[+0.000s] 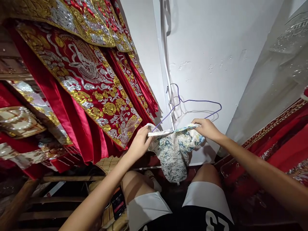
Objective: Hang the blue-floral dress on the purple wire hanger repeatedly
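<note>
A white garment [173, 160] with a blue and green floral print hangs between my hands from a purple wire hanger [201, 101]. The hanger's hook is at the white upright pole against the wall. With fingers closed, my left hand [140, 141] pinches the garment's white edge near the hanger's left end. On the other side, my right hand [206, 128] grips the garment's top edge below the hanger's right arm. The garment's body droops between my knees.
Red, gold and silver embroidered costumes [103, 83] hang at the left. More red garments [288, 150] and clear plastic covers [271, 64] are at the right. A lit phone [118, 202] lies on a bamboo seat [108, 218] at lower left.
</note>
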Demonstrator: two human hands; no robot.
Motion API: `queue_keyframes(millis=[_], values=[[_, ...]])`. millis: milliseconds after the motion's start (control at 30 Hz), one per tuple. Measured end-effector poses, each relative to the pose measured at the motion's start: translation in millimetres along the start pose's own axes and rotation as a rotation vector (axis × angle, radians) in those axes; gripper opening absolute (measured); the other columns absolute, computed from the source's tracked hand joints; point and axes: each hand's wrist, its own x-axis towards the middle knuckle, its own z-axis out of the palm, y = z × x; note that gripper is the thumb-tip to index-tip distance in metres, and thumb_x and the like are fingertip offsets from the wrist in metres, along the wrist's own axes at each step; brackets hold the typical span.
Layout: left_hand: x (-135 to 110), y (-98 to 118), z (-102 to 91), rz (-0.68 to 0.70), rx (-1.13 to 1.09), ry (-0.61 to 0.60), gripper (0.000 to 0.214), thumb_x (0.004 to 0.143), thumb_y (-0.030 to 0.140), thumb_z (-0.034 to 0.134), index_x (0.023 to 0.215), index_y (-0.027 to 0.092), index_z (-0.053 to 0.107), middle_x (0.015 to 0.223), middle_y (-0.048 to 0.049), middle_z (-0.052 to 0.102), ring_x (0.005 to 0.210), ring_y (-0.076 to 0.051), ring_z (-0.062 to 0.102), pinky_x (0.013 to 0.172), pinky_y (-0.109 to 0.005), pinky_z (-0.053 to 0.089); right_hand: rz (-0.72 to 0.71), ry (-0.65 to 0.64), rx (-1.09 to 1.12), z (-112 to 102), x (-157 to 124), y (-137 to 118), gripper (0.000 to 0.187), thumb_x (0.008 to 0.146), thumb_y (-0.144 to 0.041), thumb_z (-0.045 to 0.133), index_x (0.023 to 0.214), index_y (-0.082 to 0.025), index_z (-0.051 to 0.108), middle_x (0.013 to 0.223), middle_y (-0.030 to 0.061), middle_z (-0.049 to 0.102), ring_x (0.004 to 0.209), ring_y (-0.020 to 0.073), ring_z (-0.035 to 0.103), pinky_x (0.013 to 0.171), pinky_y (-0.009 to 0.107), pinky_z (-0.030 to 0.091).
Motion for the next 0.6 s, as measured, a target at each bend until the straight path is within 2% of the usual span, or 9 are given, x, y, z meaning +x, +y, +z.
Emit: queue_keyframes(millis=[67,133,233,333,400,500,533,567,600], values=[[9.4,4.9,-0.6,0.006,-0.066,0.050,0.023,0.098,0.032,0.043,0.099,0.017,0.060,0.148,-0.0190,0.053,0.142,-0.031,0.044,0.119,-0.053,0.033,-0.008,-0.058,0.069,1.6,-2.8,-5.0,0.025,0.076,-0.018,0.052,0.085,-0.018,0.075,0.078,0.0032,0.075,0.071,0.0203,0.063,0.063,0.027,0.039],[24.1,10.5,-4.8,0.022,-0.126,0.033,0.024,0.098,0.032,0.041,0.098,0.017,0.060,0.150,-0.0179,0.052,0.142,-0.031,0.046,0.117,-0.052,0.036,-0.028,-0.161,0.142,6.8,-4.1,-13.9,0.026,0.076,-0.018,0.053,0.087,-0.018,0.077,0.083,0.0036,0.076,0.074,0.0205,0.065,0.065,0.027,0.042],[52.7,18.1,-13.9,0.081,-0.198,-0.049,0.022,0.097,0.030,0.043,0.100,0.017,0.060,0.134,-0.0146,0.064,0.120,-0.028,0.062,0.104,-0.046,0.047,-0.073,-0.279,0.190,15.3,-4.2,-29.4,0.028,0.075,-0.018,0.057,0.093,-0.019,0.079,0.092,0.0047,0.078,0.084,0.0227,0.069,0.074,0.028,0.048],[78.3,20.3,-19.9,0.171,-0.234,-0.063,0.025,0.094,0.022,0.044,0.111,0.017,0.062,0.117,-0.0097,0.070,0.105,-0.023,0.066,0.095,-0.038,0.050,-0.127,-0.315,0.212,15.9,-6.0,-36.7,0.039,0.075,-0.017,0.059,0.108,-0.020,0.078,0.101,0.0057,0.078,0.090,0.0239,0.070,0.081,0.030,0.050],[88.2,18.6,-21.9,0.224,-0.231,-0.083,0.029,0.090,0.016,0.042,0.105,0.017,0.067,0.110,-0.0082,0.071,0.102,-0.021,0.066,0.095,-0.035,0.049,-0.115,-0.230,0.189,8.9,-9.3,-32.3,0.058,0.074,-0.016,0.059,0.130,-0.022,0.070,0.098,0.0047,0.077,0.086,0.0227,0.069,0.079,0.029,0.051],[91.9,15.3,-24.9,0.199,-0.283,-0.137,0.028,0.089,0.018,0.043,0.092,0.017,0.070,0.100,-0.0072,0.073,0.097,-0.021,0.066,0.093,-0.034,0.048,-0.009,0.111,0.080,-13.0,-13.0,-10.5,0.086,0.072,-0.015,0.061,0.155,-0.024,0.043,0.086,0.0015,0.073,0.074,0.0203,0.066,0.071,0.028,0.050],[91.5,14.8,-26.4,0.166,-0.337,-0.151,0.026,0.089,0.022,0.045,0.091,0.017,0.070,0.099,-0.0071,0.073,0.096,-0.021,0.066,0.092,-0.034,0.049,0.034,0.221,0.044,-23.3,-12.3,-0.7,0.087,0.072,-0.017,0.062,0.156,-0.023,0.041,0.086,0.0017,0.073,0.072,0.0198,0.065,0.068,0.028,0.049],[90.9,14.4,-28.1,0.129,-0.400,-0.160,0.024,0.090,0.026,0.049,0.090,0.017,0.071,0.098,-0.0072,0.074,0.095,-0.021,0.066,0.091,-0.034,0.049,0.077,0.292,0.023,-34.8,-10.2,9.3,0.081,0.073,-0.019,0.062,0.153,-0.022,0.047,0.086,0.0029,0.073,0.070,0.0196,0.065,0.065,0.028,0.048],[90.6,14.1,-30.2,0.090,-0.464,-0.171,0.022,0.089,0.030,0.053,0.090,0.017,0.071,0.098,-0.0073,0.074,0.095,-0.021,0.066,0.090,-0.033,0.049,0.119,0.310,0.021,-47.2,-6.9,18.5,0.070,0.074,-0.022,0.063,0.143,-0.019,0.059,0.085,0.0046,0.073,0.067,0.0196,0.064,0.061,0.028,0.047]])
